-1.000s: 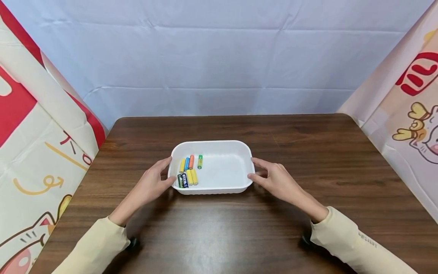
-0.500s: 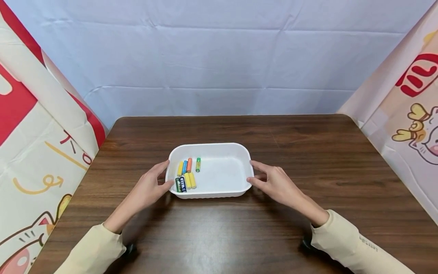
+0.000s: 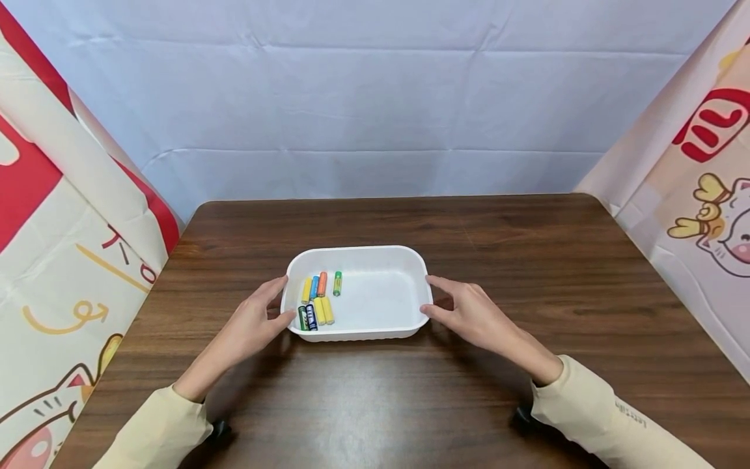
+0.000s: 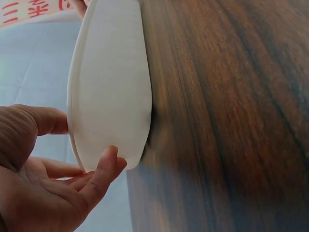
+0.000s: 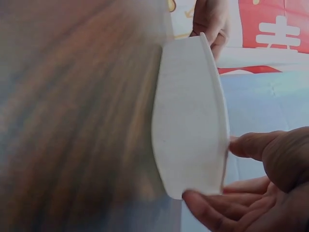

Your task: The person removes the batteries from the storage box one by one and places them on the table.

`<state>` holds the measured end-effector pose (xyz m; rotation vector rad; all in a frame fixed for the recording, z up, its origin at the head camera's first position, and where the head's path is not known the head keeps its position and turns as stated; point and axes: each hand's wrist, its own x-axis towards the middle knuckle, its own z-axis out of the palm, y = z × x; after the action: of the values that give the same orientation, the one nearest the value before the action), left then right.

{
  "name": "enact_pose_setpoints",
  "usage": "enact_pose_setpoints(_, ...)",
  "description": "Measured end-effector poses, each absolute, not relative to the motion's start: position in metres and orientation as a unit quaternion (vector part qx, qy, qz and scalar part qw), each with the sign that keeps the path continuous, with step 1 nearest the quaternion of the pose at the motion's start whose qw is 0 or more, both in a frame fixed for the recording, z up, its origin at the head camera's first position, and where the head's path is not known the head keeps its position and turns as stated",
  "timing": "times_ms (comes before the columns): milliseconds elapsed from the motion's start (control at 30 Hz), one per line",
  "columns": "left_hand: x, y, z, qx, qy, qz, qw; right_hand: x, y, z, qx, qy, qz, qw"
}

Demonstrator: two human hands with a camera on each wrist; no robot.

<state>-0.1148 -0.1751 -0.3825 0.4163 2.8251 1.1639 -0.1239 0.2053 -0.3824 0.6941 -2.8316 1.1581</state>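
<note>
A white rectangular tray (image 3: 383, 299) lies on the wooden table in the head view. Several batteries rest inside it, gathered at its left end: a green one (image 3: 337, 283) a little apart, an orange one (image 3: 322, 284), a blue one (image 3: 314, 288), several yellow ones and two dark ones near the front corner. My left hand (image 3: 252, 320) holds the tray's left end, thumb at the rim and fingers against the outer wall (image 4: 113, 87). At the right end, my right hand (image 3: 473, 314) grips it likewise; its thumb touches the rim in the right wrist view.
The brown wood-grain table (image 3: 375, 397) extends around the tray on every side. Behind it hangs a pale bluish cloth (image 3: 375, 98). Printed cloths with cartoon figures flank the table at left (image 3: 53, 286) and right (image 3: 715, 215).
Both hands and the tray have shifted slightly toward me and to the left, mostly in the first half second. The batteries keep their arrangement inside it.
</note>
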Motion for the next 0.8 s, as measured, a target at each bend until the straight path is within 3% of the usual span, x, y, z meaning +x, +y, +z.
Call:
enact_pose_setpoints(167,-0.115,-0.177,-0.384,0.144,0.920,0.362,0.034,-0.133,0.201,-0.372,0.242,-0.919,0.307,0.050)
enact_pose_setpoints(333,-0.116,-0.179,-0.385,0.153,0.921,0.356,0.044,-0.145,0.191,-0.359,0.258,-0.921,0.287,0.058)
enact_pose_setpoints(800,-0.122,-0.182,-0.385,0.159,0.924,0.342,0.069,-0.182,0.136,-0.353,0.307,-0.913,0.269,-0.003)
